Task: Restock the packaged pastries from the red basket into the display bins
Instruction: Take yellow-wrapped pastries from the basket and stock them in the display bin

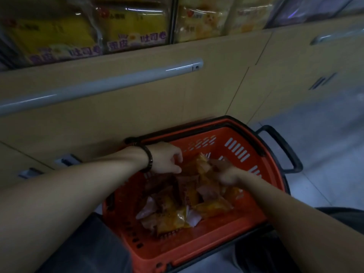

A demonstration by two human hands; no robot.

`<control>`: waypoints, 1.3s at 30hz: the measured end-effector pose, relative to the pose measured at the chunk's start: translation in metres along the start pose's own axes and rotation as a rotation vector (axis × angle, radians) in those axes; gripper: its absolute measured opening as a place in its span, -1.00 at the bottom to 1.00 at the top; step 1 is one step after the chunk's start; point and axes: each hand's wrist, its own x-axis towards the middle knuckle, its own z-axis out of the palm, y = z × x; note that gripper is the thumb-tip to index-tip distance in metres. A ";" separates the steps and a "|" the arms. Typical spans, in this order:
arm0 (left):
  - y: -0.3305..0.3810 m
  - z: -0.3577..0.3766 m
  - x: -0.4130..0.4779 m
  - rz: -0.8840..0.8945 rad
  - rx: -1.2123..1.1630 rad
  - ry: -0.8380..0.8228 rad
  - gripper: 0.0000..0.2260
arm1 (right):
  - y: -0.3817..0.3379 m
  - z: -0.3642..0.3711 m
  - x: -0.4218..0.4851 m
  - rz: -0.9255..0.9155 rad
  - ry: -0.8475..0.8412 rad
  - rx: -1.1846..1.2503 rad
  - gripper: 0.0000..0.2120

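**Down in the red basket, both hands among the pastries**

Below us sits the red basket (197, 245), on the floor against the pale cabinet front (137, 107), its black handle (283, 146) folded out to the right. We see the packaged pastries (177, 211) heaped loosely on its bottom, orange and yellow wrappers mixed with a few pale ones, mostly toward the middle and the far side.

Our left hand (167, 158) reaches in over the basket's far left rim. Its fingers are curled down and drawn together, thumb toward fingertips, closing around the top of the pile; it touches the wrappers there, but we cannot tell whether it has a packet firmly pinched. A dark beaded bracelet (149, 158) circles that wrist.

Our right hand (226, 172) comes in from the right side and is blurred. It lies over the pastries with the fingers bent, and an orange wrapper (203, 164) stands up just beside its fingertips. It looks closed on that packet, though the blur keeps us from saying how tightly.

Above the cabinet front runs a long grey rail (98, 85), and over it we make out the display bins (173, 18), where yellow bread bags (136, 26) stand behind clear panels. Our dark trousers (88, 253) show at the lower edge on both sides of the basket.
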 end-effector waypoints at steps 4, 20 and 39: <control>0.003 0.006 0.003 0.036 -0.124 0.038 -0.21 | -0.027 -0.025 -0.040 -0.041 -0.254 0.688 -0.70; 0.007 0.013 0.009 -0.179 -0.610 0.081 -0.32 | 0.009 0.049 -0.035 0.247 -0.153 -0.255 -0.56; 0.024 -0.001 -0.042 0.028 -1.149 0.152 -0.54 | -0.044 -0.082 -0.128 -0.251 -0.103 0.635 -0.72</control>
